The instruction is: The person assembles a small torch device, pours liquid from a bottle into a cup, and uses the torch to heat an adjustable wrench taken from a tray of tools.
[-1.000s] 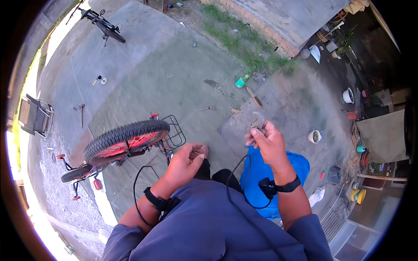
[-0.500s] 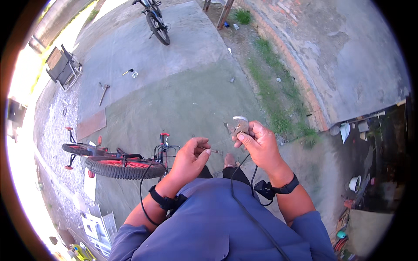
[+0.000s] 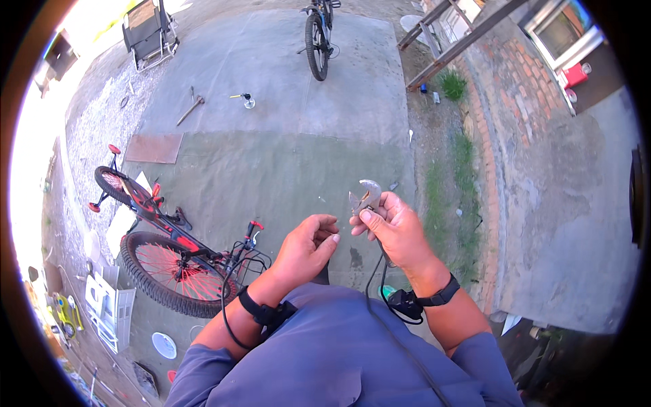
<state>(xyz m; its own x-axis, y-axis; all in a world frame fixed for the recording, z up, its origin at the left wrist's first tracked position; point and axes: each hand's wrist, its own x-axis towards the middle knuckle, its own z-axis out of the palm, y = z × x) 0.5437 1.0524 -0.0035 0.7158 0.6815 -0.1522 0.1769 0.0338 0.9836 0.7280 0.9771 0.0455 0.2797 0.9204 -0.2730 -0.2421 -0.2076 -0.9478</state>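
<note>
In my right hand [image 3: 397, 227] is a metal adjustable wrench [image 3: 368, 195], its jaws pointing up and away from me. The fingers and thumb close round its lower part, so the handle is mostly hidden. My left hand [image 3: 305, 247] hovers a little to the left of the wrench, apart from it. Its fingers are loosely bent with the thumb standing off them, and nothing shows in it. Left of my arms, a red and black bicycle [image 3: 183, 237] lies on the ground, its large tyre [image 3: 139, 271] nearest me.
Ahead stands another bicycle [image 3: 317, 44]. A hammer [image 3: 190, 110] and a small glass-like container [image 3: 249, 102] lie on the concrete. A folding chair [image 3: 148, 34] is at far left, a wooden frame [image 3: 461, 47] at far right. A white basin [image 3: 164, 345] sits at lower left.
The view has swung to the right, and more of the lying bicycle and the wall side shows. My right hand has turned the wrench so its open jaws show more clearly. My left hand stays bent alike.
</note>
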